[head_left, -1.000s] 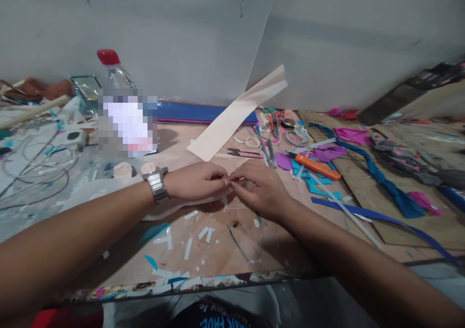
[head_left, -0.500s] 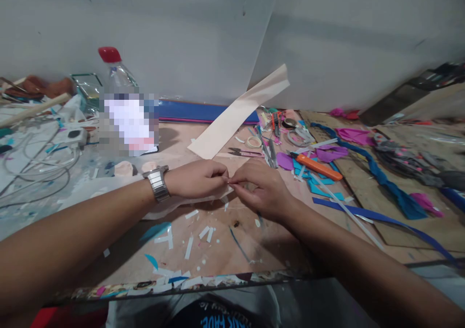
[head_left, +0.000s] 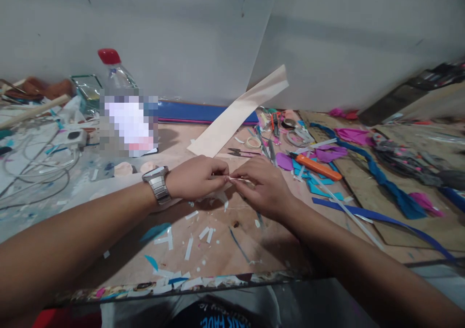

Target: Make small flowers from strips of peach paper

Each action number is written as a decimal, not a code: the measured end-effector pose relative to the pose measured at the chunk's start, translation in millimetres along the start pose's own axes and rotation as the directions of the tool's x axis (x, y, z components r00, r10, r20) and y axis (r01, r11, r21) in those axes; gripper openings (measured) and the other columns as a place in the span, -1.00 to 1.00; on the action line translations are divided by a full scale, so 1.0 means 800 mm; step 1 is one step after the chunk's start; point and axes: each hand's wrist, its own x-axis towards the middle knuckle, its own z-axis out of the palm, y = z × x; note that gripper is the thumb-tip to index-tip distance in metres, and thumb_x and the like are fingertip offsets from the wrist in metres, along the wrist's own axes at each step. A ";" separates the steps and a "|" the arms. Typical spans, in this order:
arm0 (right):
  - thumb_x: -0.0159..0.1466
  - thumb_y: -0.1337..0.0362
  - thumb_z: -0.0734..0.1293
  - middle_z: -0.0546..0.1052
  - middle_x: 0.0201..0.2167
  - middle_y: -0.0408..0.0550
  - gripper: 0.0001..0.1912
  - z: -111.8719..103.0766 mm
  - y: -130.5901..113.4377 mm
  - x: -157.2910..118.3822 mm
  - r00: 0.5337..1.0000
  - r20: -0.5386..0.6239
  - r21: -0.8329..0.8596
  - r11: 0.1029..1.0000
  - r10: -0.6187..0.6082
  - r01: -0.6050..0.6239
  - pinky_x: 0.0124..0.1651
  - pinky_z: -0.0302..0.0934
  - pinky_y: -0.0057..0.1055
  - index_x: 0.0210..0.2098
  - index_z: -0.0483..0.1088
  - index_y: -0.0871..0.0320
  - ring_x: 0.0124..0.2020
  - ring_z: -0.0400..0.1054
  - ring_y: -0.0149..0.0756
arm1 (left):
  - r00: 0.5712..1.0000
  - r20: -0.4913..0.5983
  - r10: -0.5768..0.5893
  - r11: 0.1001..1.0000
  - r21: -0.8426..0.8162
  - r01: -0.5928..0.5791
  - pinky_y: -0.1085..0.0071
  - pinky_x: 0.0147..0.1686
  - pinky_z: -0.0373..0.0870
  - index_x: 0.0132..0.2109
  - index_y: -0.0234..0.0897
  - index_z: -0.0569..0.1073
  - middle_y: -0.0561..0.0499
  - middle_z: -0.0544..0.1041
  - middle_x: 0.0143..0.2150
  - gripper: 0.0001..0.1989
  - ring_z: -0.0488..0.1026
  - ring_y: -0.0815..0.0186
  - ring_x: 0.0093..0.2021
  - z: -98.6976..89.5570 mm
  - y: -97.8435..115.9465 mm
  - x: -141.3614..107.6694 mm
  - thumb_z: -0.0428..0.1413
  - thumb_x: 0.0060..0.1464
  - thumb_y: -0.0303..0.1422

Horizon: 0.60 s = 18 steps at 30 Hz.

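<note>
My left hand [head_left: 198, 178], with a metal watch [head_left: 157, 184] on its wrist, is pinched closed above the middle of the table. Its fingertips meet those of my right hand [head_left: 263, 187], which is closed in a pinch too. A small pale piece [head_left: 231, 180] shows between the fingertips; most of it is hidden, so its kind is unclear. Just beyond the hands, a long cream strip [head_left: 228, 119] slants up toward the wall. Small scissors [head_left: 244, 152] lie behind my right hand. A whitish sheet [head_left: 127, 187] lies partly under my left forearm.
To the right are an orange utility knife [head_left: 317, 167], a tape roll [head_left: 253, 142], blue ribbon [head_left: 381, 216] and coloured scraps. A red-capped bottle [head_left: 109, 56] stands at the left behind a blurred bright area. White cables [head_left: 51, 170] coil farther left. Paper bits [head_left: 189, 248] litter the near table edge.
The fingertips of both hands have shifted slightly, and a bit more of the pale piece shows between them. My left wrist has turned a little. The objects around have stayed put.
</note>
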 end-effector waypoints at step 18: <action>0.39 0.31 0.40 0.62 -0.36 -0.06 -0.94 -0.002 -0.002 0.000 1.000 -0.024 -0.005 1.000 0.000 0.000 -0.04 0.27 -0.14 -0.25 0.53 0.09 -0.27 0.48 -0.16 | 0.998 -0.055 -0.007 1.000 0.001 0.007 0.40 -0.36 0.11 -0.27 -0.30 0.49 0.06 0.50 -0.41 -0.77 0.34 0.36 -0.41 0.004 0.002 0.001 0.04 0.33 -0.29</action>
